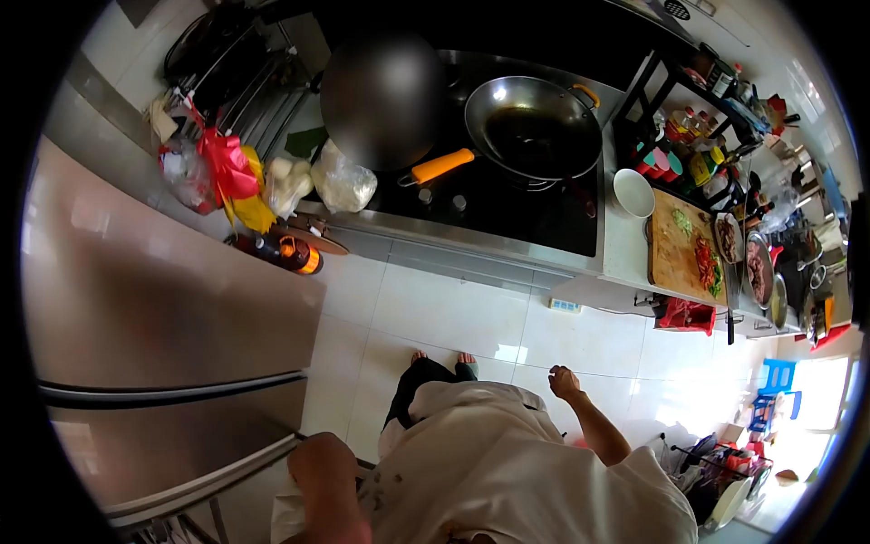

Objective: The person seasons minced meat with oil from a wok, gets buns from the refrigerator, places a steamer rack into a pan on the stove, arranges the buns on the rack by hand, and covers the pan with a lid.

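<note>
My right hand [564,382] hangs beside my body above the tiled floor, fingers curled in, with nothing visible in it. My bent left arm [323,467] is near the fridge at the bottom left, and its hand is out of sight. On the black stove ahead sits a wide wok [530,100] with an orange handle [441,167] and a little dark liquid at its bottom. Beside the stove is a white bowl [633,193]. A wooden cutting board [671,238] carries chopped green and red pieces. Neither hand touches these things.
A steel-coloured fridge [172,263] stands left. Plastic bags [343,179] lie at the stove's left end, near a dark bottle [294,254]. A knife handle [730,326] sticks out past the counter edge. A bottle rack [689,136] and a bowl of meat [758,269] are right.
</note>
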`<action>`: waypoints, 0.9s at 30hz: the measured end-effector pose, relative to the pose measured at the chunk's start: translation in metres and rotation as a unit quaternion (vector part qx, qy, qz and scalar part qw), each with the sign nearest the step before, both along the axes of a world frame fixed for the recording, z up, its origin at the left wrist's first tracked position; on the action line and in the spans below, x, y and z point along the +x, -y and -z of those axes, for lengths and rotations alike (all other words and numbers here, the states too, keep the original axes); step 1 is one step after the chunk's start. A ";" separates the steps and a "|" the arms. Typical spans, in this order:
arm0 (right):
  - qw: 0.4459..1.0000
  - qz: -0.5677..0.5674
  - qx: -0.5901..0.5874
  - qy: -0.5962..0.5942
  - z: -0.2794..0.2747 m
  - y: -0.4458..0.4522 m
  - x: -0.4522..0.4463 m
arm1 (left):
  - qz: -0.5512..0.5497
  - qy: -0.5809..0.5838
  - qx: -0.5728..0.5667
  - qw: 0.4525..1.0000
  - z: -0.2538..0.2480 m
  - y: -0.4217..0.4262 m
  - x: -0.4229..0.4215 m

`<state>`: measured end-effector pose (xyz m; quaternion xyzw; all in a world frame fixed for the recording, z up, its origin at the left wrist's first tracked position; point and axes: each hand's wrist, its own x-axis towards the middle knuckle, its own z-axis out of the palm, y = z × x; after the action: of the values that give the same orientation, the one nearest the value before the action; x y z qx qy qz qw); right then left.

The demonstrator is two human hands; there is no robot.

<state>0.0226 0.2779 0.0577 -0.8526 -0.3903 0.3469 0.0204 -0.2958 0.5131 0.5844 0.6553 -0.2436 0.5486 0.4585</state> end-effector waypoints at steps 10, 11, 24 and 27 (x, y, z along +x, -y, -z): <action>0.978 -0.175 0.101 -0.053 -0.015 -0.149 -0.075 | 0.213 -0.007 0.062 0.975 -0.030 -0.046 -0.017; 0.972 -0.181 0.135 -0.062 -0.028 -0.180 -0.086 | 0.225 -0.012 0.063 0.972 -0.030 -0.053 -0.024; 0.887 -0.388 0.236 -0.088 -0.120 -0.427 -0.253 | 0.356 -0.053 0.071 0.931 -0.044 -0.173 -0.120; 0.898 -0.378 0.204 -0.094 -0.126 -0.428 -0.265 | 0.400 -0.050 0.071 0.913 -0.044 -0.198 -0.134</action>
<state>-0.2422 0.7056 0.1839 -0.5817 -0.7413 0.3201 0.0981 -0.4296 0.7115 0.6287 0.5606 -0.4999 0.2671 0.6037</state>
